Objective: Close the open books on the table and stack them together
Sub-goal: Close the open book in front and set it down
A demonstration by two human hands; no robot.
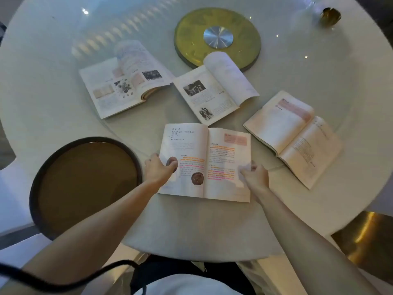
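Note:
Several open books lie on a round white table (191, 228). The nearest book (205, 150), with orange and pink highlighted text, lies flat in front of me. My left hand (158, 168) grips its left page edge. My right hand (254, 174) pinches the right page edge, and the paper there is blurred. A second open book (121, 81) lies at the far left, a third (214, 88) in the middle with a curled page, and a fourth (293, 135) to the right.
A round dark-rimmed brown tray (85, 184) sits at my left, close to the left forearm. A gold disc with a silver hub (217, 37) marks the table centre. A small gold object (329, 17) stands at the far right. A black cable (63, 279) crosses the lower left.

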